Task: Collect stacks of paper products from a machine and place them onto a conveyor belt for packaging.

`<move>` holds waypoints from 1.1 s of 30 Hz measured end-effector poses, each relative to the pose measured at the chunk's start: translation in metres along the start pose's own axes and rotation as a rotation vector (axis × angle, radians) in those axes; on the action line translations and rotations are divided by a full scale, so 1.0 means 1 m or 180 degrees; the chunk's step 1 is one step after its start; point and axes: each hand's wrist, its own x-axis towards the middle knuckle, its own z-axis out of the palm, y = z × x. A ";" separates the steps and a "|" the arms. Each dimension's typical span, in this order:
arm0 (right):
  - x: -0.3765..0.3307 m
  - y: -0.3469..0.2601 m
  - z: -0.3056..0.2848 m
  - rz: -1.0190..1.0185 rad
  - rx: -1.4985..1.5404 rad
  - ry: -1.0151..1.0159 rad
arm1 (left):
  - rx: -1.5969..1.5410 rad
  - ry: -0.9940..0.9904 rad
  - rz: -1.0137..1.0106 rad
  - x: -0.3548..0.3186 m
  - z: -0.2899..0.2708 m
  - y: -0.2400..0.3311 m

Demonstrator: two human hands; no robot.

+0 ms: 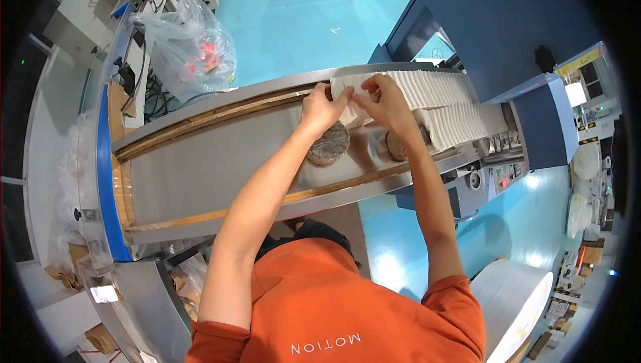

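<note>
My left hand (322,108) is closed, thumb and fingers together at the left end of a row of thin white folded sheets (427,89); it seems to pinch the edge of a white sheet (342,85). Just to its right, my right hand (388,104) curls with thumb and forefinger close together over the same sheets. What its fingertips hold, if anything, is too small to make out. A second row of white sheets (467,125) lies nearer me. Below my left hand sits a round, rough grey-brown block (329,145). A similar block (397,147) is partly hidden behind my right forearm.
The rows lie in a long metal trough (200,169) with wooden rails (220,117) along its sides. A blue machine (507,29) stands at its right end. Beyond the trough hangs a clear plastic bag (187,46). A large white roll (514,303) is at lower right.
</note>
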 end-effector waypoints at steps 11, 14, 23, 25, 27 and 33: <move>0.002 0.002 0.000 0.0062 -0.0033 -0.0044 | -0.0456 -0.0164 -0.0028 0.007 0.005 -0.013; 0.002 -0.001 0.003 0.0036 -0.0151 0.0038 | -0.0791 -0.0344 -0.0379 0.015 0.003 -0.020; -0.001 0.015 0.006 -0.0226 -0.0324 0.0277 | -0.2324 -0.0395 -0.0395 0.007 -0.032 -0.029; 0.003 0.015 0.018 -0.0388 -0.0325 0.0240 | -0.3657 -0.0423 -0.0529 -0.006 -0.066 -0.046; 0.001 0.016 0.016 -0.0119 -0.0262 0.0063 | -0.4352 -0.0442 -0.0767 -0.026 -0.105 -0.055; 0.011 0.040 0.008 -0.0173 -0.0417 -0.0320 | -0.4360 -0.0189 -0.0569 -0.106 -0.222 -0.108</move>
